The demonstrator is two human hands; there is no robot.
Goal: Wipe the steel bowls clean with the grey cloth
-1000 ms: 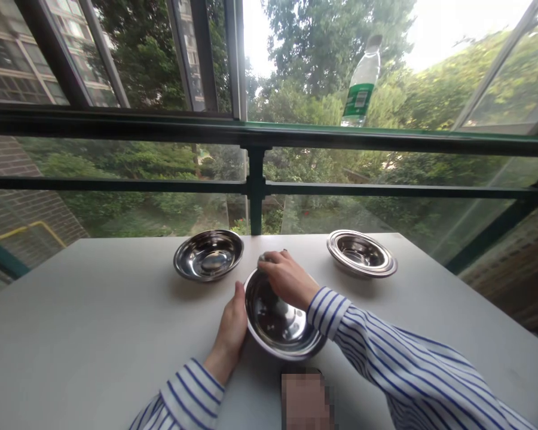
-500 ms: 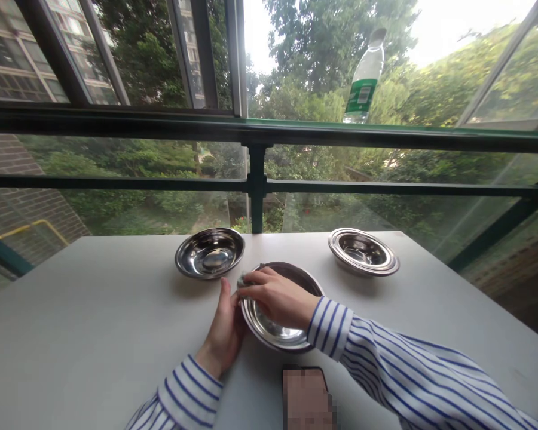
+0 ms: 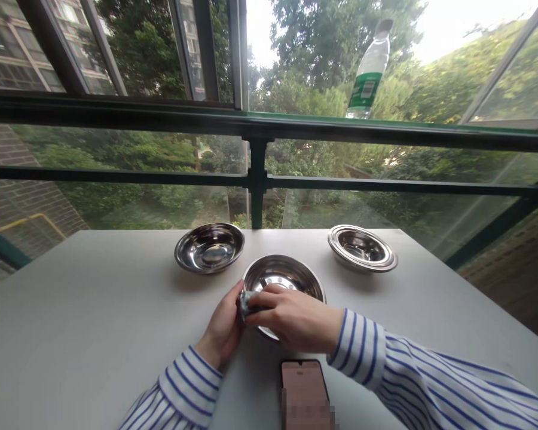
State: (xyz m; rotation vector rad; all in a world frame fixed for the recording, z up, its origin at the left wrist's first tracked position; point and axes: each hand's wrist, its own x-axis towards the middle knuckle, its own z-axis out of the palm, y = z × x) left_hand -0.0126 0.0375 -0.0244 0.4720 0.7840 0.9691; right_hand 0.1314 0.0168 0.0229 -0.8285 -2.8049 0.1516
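Left hand (image 3: 223, 327) curled round left side of middle steel bowl (image 3: 296, 273), thumb up by rim. Right hand (image 3: 293, 318) over bowl's near side, fingers closed on small grey-green pad (image 3: 247, 304) at left rim, just beside left hand. Left bowl (image 3: 210, 251) near far edge of counter (image 3: 116, 310); phone (image 3: 302, 381) on near side of middle steel bowl, by right sleeve (image 3: 361, 349); right bowl (image 3: 362, 251) near far right corner. Railing (image 3: 256, 179) along far edge; gap between middle steel bowl and right bowl.

daylight comes from beyond the right hand (image 3: 291, 316), sky (image 3: 446, 27) blown white; the bowl (image 3: 298, 275) beneath glints, the nearer phone (image 3: 305, 388) partly pixelated.
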